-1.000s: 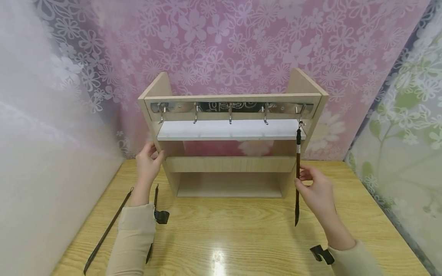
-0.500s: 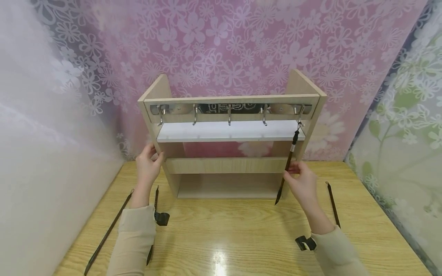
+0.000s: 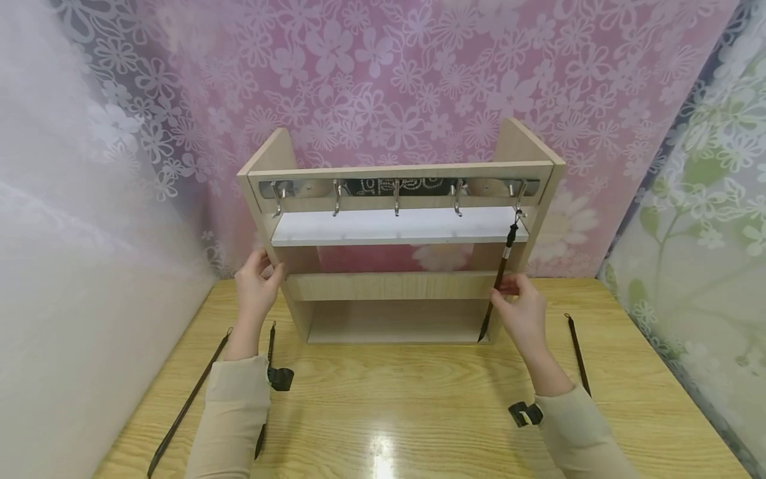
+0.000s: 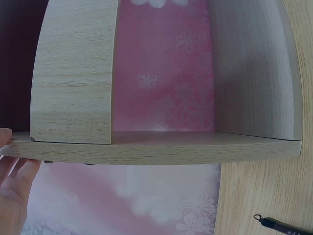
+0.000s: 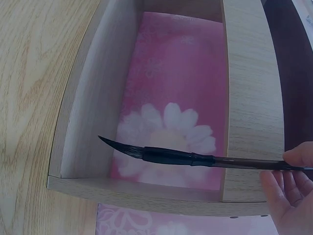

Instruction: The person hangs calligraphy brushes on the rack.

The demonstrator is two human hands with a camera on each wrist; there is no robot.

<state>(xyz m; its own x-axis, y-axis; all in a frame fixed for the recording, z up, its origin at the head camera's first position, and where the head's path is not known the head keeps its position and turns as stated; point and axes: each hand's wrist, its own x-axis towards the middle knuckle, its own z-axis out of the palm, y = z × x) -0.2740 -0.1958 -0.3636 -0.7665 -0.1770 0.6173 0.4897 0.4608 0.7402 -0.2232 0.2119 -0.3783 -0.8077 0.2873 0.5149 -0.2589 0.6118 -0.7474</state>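
Note:
My right hand (image 3: 522, 311) pinches the dark handle of a calligraphy brush (image 3: 501, 271) between thumb and fingers. The brush slants, its cord loop at the tip of the rightmost hook (image 3: 520, 198) and its black bristles down by the shelf's lower right corner. In the right wrist view the curved bristle tip (image 5: 121, 147) points away from the hand, in front of the shelf opening. With thumb and fingers on either side of its edge, my left hand (image 3: 254, 287) grips the left side panel (image 4: 161, 154) of the pale wooden shelf (image 3: 395, 286).
A metal hook rail (image 3: 487, 188) with several hooks runs along the shelf's top front. One brush (image 3: 188, 402) lies on the table (image 3: 383, 392) far left, a second brush (image 3: 271, 342) partly under the left forearm, a third brush (image 3: 577, 352) at right. Patterned walls enclose the back and sides.
The right hand has moved left, swinging the brush's lower end left and toward the shelf, from upright to slanted. This uncovers the brush lying at right. The left hand stays on the panel.

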